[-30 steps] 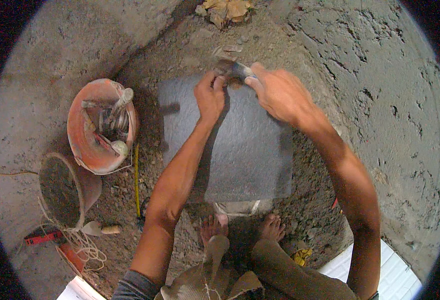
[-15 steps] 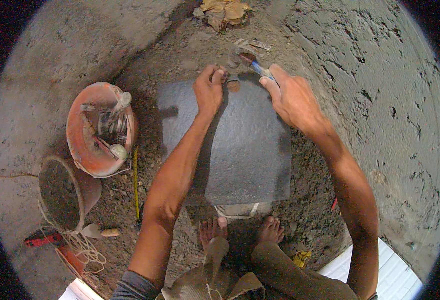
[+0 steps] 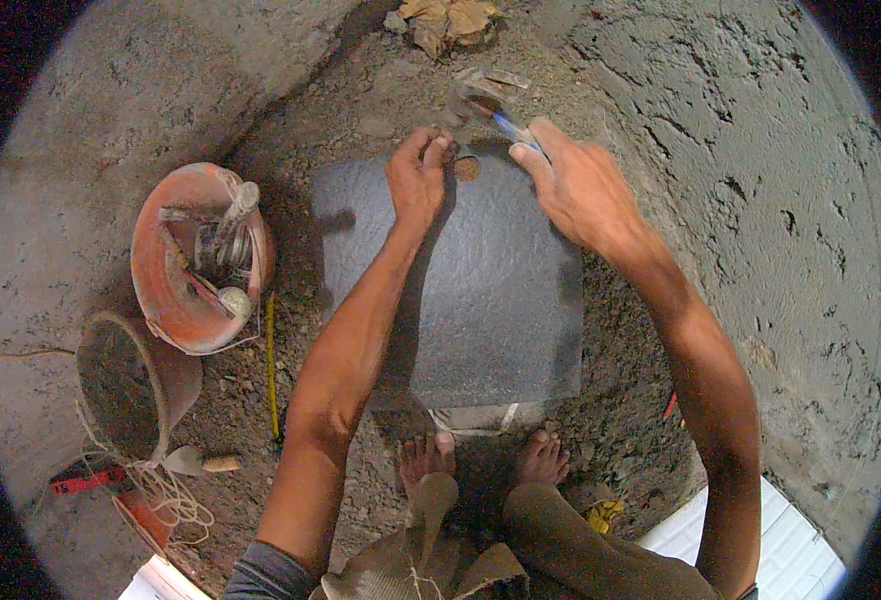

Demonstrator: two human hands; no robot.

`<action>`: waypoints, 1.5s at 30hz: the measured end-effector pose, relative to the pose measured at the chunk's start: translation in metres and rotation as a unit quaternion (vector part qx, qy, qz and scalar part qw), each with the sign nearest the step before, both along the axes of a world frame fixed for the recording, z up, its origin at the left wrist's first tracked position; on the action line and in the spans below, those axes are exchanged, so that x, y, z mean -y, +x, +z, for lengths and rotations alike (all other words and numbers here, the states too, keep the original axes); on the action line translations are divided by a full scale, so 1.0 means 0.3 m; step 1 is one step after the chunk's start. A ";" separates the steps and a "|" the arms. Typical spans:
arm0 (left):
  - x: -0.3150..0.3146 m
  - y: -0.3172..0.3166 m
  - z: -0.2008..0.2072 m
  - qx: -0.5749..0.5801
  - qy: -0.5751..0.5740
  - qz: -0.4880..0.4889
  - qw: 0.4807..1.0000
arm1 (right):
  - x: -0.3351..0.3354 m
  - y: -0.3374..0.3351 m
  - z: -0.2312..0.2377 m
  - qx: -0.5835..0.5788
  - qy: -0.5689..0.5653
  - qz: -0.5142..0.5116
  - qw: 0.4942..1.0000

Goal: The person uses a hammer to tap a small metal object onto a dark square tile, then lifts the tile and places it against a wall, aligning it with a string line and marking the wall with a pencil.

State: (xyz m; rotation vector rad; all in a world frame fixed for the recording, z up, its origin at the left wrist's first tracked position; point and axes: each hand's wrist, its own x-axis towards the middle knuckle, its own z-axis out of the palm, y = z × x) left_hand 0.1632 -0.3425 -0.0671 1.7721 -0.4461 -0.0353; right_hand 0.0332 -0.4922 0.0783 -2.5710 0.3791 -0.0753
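Note:
A dark grey square tile [image 3: 501,290] lies on the soil before my feet, with a round hole [image 3: 468,168] near its far edge. My right hand [image 3: 583,190] is closed around the handle of a hammer [image 3: 506,124], blue and pale along its grip. The hammer's head, smeared by motion, is beyond the tile's far edge. Left of the hole, my left hand [image 3: 419,178] is closed with fingertips pinched at the tile's far edge. What those fingers hold, if anything, is hidden.
At left stand an orange bucket [image 3: 161,300] with tools inside and a grey bucket [image 3: 166,385]. Near them lie a yellow tape strip [image 3: 272,365], a trowel [image 3: 186,461] and pale cord [image 3: 183,508]. A rough plastered wall [image 3: 791,250] rises at right; crumpled brown paper [image 3: 449,25] lies beyond.
My right hand and the hammer have shifted slightly left and away from me. The left hand stays almost where it was, and the tile keeps its place.

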 end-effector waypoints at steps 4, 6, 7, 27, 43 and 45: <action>0.004 0.001 0.001 -0.001 0.032 0.006 0.999 | -0.009 0.036 -0.001 0.032 -0.012 0.024 0.999; 0.004 0.008 -0.015 0.012 0.032 0.006 0.999 | 0.004 0.062 -0.041 0.040 -0.030 0.053 0.997; 0.005 0.014 -0.025 0.023 0.030 0.003 0.999 | 0.009 0.067 -0.059 0.044 -0.040 0.067 0.996; 0.007 0.006 -0.012 0.012 0.004 0.024 1.000 | 0.001 0.076 0.009 0.002 -0.040 0.045 0.998; -0.005 -0.002 0.003 0.015 0.022 0.017 0.999 | -0.016 0.072 0.036 -0.034 -0.030 0.041 0.998; -0.001 0.002 -0.009 0.031 0.021 0.015 0.999 | -0.006 0.074 -0.015 -0.013 -0.032 0.051 0.998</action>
